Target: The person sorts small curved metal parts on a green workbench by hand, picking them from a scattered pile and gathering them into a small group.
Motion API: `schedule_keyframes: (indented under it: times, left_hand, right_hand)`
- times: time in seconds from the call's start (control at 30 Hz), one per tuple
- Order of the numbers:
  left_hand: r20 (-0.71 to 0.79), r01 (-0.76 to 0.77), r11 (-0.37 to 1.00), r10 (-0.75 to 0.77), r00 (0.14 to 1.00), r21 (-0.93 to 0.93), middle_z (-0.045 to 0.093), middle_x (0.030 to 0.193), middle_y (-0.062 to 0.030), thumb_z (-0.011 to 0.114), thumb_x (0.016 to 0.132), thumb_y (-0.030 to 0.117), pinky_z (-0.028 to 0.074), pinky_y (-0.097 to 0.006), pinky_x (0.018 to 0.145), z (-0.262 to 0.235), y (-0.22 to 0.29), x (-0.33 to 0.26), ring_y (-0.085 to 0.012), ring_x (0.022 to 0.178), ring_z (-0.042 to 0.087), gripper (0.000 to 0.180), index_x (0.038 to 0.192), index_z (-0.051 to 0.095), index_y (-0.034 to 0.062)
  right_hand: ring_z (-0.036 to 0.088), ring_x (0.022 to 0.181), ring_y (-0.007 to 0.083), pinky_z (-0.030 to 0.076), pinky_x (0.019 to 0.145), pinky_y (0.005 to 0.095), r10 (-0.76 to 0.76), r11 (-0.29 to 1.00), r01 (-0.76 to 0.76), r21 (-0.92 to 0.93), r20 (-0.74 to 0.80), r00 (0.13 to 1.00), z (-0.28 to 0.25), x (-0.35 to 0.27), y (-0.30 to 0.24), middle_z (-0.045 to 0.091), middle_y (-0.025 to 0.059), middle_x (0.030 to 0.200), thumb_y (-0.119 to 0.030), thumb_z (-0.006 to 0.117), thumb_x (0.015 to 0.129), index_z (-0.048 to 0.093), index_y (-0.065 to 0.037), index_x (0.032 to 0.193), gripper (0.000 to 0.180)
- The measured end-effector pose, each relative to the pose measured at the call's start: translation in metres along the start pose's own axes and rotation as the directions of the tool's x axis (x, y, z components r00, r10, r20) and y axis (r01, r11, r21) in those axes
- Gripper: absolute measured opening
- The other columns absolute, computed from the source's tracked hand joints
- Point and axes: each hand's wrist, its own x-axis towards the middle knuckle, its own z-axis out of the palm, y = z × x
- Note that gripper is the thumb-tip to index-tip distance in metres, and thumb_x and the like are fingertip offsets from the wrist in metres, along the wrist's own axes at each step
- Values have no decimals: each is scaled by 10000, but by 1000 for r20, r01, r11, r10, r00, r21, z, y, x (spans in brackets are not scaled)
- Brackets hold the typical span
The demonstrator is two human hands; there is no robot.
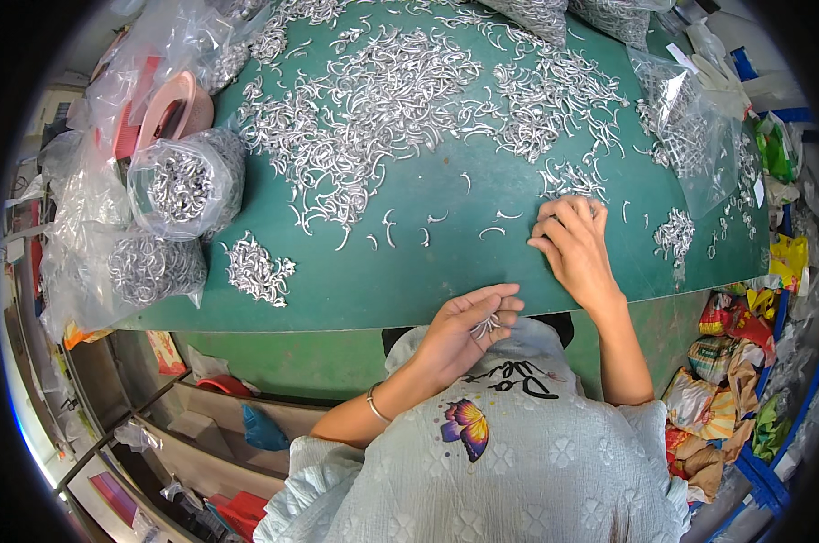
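Small curved silvery metal pieces (400, 81) lie spread in a wide heap over the green table (409, 244). At the table's near edge, my left hand (464, 330) is closed around several curved metal pieces (487, 326), which show between its fingers. My right hand (574, 240) rests on the table to the right, its fingers curled and the thumb drawn in. It touches the near side of a small pile of metal pieces (570, 179). Whatever is between its fingertips is hidden. A few single pieces (492, 231) lie apart to its left.
Clear bags full of metal parts (187, 181) stand at the left, near a pink basket (187, 104). A smaller pile (257, 270) sits in front of them. Another bag (690, 131) and pile (674, 235) are at the right. Colourful packages (708, 398) crowd the right side below the table.
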Motion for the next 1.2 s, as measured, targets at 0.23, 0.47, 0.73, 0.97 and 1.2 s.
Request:
schedule_keyframes:
  times: [0.23,0.47,0.73,0.97,1.2]
  left_hand:
    - [-99,-71,976,52,994,-207,578,855,-59,453,942,222,439,-245,641,30,11,-2,-132,715,518,325,1145,509,-26]
    - [-128,-41,992,26,991,-118,415,649,-3,458,943,247,313,-225,504,17,7,-3,-92,565,360,256,972,552,11]
    - [16,-36,994,38,999,-108,337,577,12,402,963,245,265,-216,459,12,9,0,-76,498,288,282,987,548,6]
    - [74,-32,999,35,997,-43,331,566,15,376,970,236,259,-209,447,15,7,3,-71,488,294,286,983,553,11]
    - [89,-67,995,73,993,-70,322,550,14,391,961,216,256,-208,439,12,7,3,-74,485,296,262,983,563,19]
  right_hand:
    - [509,834,221,306,828,363,-35,904,15,426,39,999,-7,5,-34,564,30,816,-112,676,692,584,-77,741,110]
    - [448,929,245,316,811,382,14,993,-6,116,-63,998,21,15,-26,505,56,974,-94,655,721,568,-63,825,139]
    - [435,1033,321,331,857,425,347,935,-355,4,-218,912,0,-14,2,466,140,1131,-168,678,735,522,-34,1048,375]
    - [464,1062,341,370,883,442,153,985,-133,105,-217,964,43,-3,-12,515,134,1112,-4,581,770,568,7,1002,233]
    - [547,955,157,437,823,291,540,345,-221,912,0,841,28,35,-11,604,42,993,11,495,869,585,-2,1012,169]
